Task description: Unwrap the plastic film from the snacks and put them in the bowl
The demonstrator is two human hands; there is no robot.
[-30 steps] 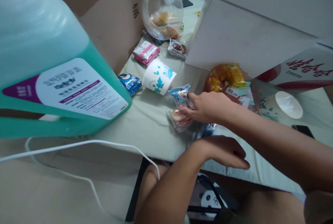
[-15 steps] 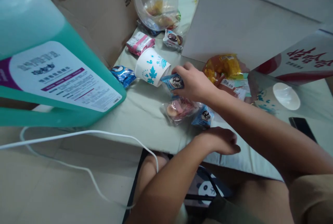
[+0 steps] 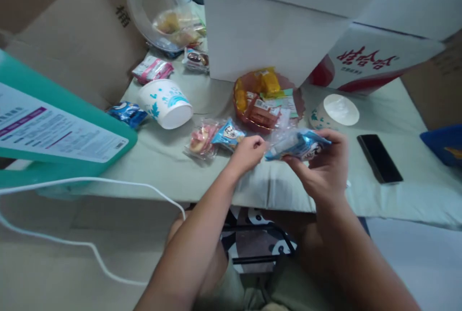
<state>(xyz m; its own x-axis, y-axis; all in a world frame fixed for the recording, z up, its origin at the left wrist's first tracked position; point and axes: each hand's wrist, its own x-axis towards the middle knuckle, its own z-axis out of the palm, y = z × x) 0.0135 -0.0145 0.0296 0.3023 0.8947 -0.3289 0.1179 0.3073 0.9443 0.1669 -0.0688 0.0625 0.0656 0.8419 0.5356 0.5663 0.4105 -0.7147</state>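
I am pinching a blue snack packet above the tabletop's near edge, its long axis running from my left hand to my right hand.

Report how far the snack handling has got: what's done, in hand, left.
Done: nothing visibly opened. In hand: the shiny blue snack packet, its ends gripped by the left hand and right hand. Left: the small blue packet and pink clear-wrapped sweet lie sealed.

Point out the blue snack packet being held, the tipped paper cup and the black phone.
blue snack packet [image 3: 298, 143], head view, middle of the wrapper.
paper cup [image 3: 164, 103], head view, its printed side wall.
black phone [image 3: 379, 158], head view, centre of the screen.
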